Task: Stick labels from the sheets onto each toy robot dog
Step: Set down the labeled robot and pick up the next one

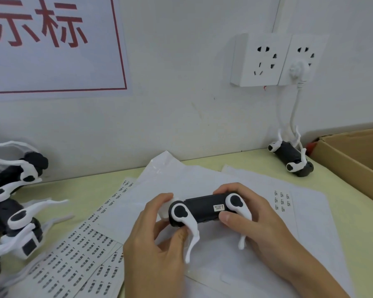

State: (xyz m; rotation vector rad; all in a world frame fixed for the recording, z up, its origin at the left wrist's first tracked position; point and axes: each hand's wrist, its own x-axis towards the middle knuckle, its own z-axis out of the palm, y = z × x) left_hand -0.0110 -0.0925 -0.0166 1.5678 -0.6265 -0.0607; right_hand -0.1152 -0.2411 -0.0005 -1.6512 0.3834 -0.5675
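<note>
A black toy robot dog point(200, 208) with white legs lies on its side in the middle, held in both hands. My left hand point(157, 239) grips its left end, fingers curled round the body and a white leg. My right hand point(252, 218) grips the right end, thumb resting just below a small white label point(219, 207) stuck on the black body. A label sheet point(73, 250) with several printed labels lies at the lower left. Another sheet point(282, 203) with a few labels lies to the right of my hands.
Several black-and-white robot dogs point(15, 203) are piled at the left edge. One more dog point(291, 158) lies by the wall at the back right, beside an open cardboard box point(351, 155). White backing papers point(181, 179) cover the yellow-green table point(73, 188). Wall sockets point(258, 60) hang above.
</note>
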